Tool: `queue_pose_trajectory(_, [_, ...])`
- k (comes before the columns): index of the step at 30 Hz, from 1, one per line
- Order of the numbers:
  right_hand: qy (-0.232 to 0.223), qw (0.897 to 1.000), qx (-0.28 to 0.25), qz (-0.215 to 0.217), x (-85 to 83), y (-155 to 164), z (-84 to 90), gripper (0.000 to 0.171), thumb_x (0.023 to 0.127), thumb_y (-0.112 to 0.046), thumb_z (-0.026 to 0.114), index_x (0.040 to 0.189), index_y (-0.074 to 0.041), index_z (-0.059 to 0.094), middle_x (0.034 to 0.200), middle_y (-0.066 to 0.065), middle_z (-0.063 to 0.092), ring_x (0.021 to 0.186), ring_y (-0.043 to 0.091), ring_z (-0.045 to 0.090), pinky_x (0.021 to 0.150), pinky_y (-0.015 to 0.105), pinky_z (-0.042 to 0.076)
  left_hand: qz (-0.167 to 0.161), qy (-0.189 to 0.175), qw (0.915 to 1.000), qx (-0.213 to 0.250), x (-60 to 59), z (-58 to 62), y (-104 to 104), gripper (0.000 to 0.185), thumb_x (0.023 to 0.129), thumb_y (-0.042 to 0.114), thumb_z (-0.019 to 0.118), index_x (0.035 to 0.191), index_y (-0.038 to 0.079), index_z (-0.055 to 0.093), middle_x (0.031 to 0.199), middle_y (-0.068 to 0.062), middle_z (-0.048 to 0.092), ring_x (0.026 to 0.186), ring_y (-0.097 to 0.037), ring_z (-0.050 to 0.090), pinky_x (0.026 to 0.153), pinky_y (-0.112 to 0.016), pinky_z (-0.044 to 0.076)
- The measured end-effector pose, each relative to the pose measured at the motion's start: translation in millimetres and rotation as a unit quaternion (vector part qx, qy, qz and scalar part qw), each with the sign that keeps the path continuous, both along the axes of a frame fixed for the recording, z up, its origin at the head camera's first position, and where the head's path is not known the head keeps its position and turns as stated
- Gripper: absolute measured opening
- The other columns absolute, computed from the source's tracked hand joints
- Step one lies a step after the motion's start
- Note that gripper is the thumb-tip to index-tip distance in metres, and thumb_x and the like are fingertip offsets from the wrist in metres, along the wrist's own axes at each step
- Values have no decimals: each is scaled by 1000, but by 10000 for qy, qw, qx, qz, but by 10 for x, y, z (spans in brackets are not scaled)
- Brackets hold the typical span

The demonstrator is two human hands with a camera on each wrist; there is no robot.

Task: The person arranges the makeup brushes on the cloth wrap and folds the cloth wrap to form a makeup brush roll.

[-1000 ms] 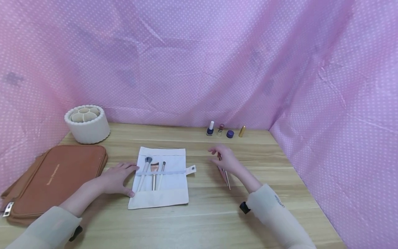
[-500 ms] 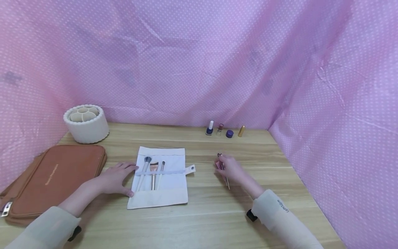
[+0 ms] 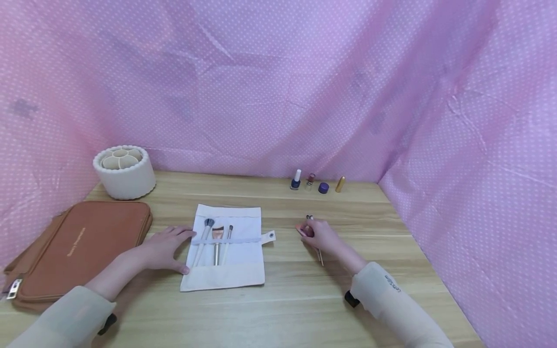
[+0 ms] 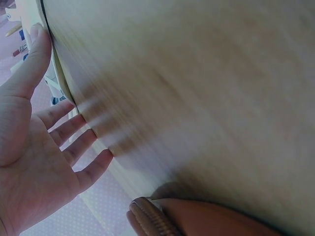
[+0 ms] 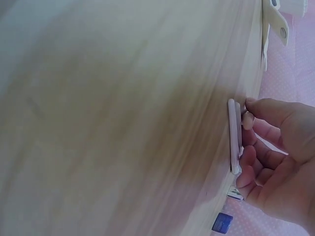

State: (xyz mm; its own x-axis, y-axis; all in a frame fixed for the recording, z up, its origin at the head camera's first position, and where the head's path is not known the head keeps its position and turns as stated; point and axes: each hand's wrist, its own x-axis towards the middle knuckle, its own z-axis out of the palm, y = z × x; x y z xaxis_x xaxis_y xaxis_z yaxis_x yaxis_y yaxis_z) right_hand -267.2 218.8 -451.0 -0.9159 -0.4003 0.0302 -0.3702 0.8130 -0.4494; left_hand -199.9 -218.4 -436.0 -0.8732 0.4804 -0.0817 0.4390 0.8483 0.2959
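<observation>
Lying on the bench at about 3 o'clock of the brush roll (image 3: 226, 251): thin brushes (image 3: 319, 253), long axis running roughly 11-to-5. Sitting right on top of them, right hand (image 3: 324, 238), fingers (image 5: 261, 110) curling and pinching a flat pink stick (image 5: 234, 142) against the bench (image 3: 304, 299). Resting flat at 9 o'clock of the roll, touching its edge: left hand (image 3: 163, 249), fingers (image 4: 74, 142) spread, gripping nothing. Sitting clearly nearer the brushes: right hand. Standing at 12 o'clock of that hand, small bottles (image 3: 316, 183); lying far left, brown case (image 3: 78, 246).
</observation>
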Motion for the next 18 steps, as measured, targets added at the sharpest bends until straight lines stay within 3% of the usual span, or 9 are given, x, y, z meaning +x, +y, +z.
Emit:
queue_pose_trajectory(11, [-510, 9979, -258, -311, -9, -61, 70, 29, 83, -13, 70, 111, -13, 62, 69, -1, 58, 50, 11, 53, 42, 23, 43, 15, 15, 10000, 3, -21, 10, 1, 101, 60, 65, 75, 134, 2, 47, 137, -21, 44, 123, -44, 40, 91, -63, 37])
queue_pose_trajectory(18, [-96, 9983, -546, -150, -16, -125, 215, 28, 81, -6, 71, 108, -8, 63, 70, 0, 60, 55, 10, 53, 47, 22, 45, 75, -73, 9999, 1, -26, -20, -18, 103, 60, 66, 75, 135, 2, 47, 139, -21, 43, 125, -44, 38, 92, -64, 35])
